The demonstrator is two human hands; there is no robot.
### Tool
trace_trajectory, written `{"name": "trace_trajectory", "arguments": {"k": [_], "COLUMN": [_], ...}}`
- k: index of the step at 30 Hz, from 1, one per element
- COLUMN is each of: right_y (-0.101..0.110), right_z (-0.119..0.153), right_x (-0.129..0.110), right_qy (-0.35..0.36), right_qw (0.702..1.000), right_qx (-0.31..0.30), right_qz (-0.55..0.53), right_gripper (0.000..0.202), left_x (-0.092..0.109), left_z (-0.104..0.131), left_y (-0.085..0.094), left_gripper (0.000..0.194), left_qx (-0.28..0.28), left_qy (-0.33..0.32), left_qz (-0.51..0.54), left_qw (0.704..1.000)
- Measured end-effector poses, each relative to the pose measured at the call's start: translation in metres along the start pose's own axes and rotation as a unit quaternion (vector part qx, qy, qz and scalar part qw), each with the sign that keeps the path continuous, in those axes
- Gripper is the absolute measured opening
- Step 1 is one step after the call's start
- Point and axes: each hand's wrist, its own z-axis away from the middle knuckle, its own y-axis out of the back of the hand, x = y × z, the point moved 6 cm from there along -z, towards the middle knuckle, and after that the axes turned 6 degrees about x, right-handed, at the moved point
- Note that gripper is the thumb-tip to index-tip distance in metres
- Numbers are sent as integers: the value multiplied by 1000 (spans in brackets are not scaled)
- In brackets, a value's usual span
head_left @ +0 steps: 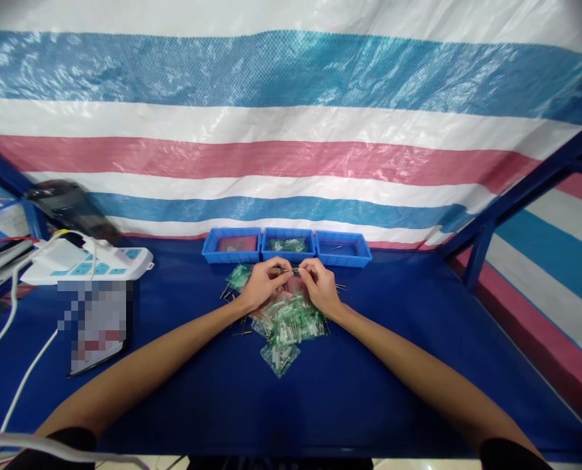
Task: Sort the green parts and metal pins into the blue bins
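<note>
My left hand (266, 284) and my right hand (320, 285) come close together over a pile of small clear-and-green plastic bags (291, 321). Both are closed in a pinch, fingertips almost meeting around a thin, dark metal pin (294, 268), too small to make out fully. The bags hold short silvery pieces. One bag (280, 358) lies at the pile's near end. Loose thin pins (228, 293) are scattered left of the pile, and a few more stick out beyond my right hand. Something reddish shows between my hands.
Behind my hands stand three blue bins: the left bin (207, 250) with a reddish packet, the middle bin (289, 256) with green bags, the right bin (343, 261) with a thin pin. At left are a power strip (134, 261), a pixelated phone-like device (102, 326) and white cables (29, 375).
</note>
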Motion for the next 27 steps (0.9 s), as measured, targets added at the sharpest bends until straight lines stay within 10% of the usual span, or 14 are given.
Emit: {"name": "trace_trajectory", "arguments": {"k": [27], "right_y": [1], "right_z": [0], "right_x": [-2], "right_qy": [-6], "right_qw": [1000], "right_qx": [1], "right_qz": [-5], "right_gripper": [18], "left_x": [-1], "left_z": [-1], "left_y": [1], "left_gripper": [29], "left_qx": [24], "left_qy": [2], "left_qz": [19], "left_qw": [1000]}}
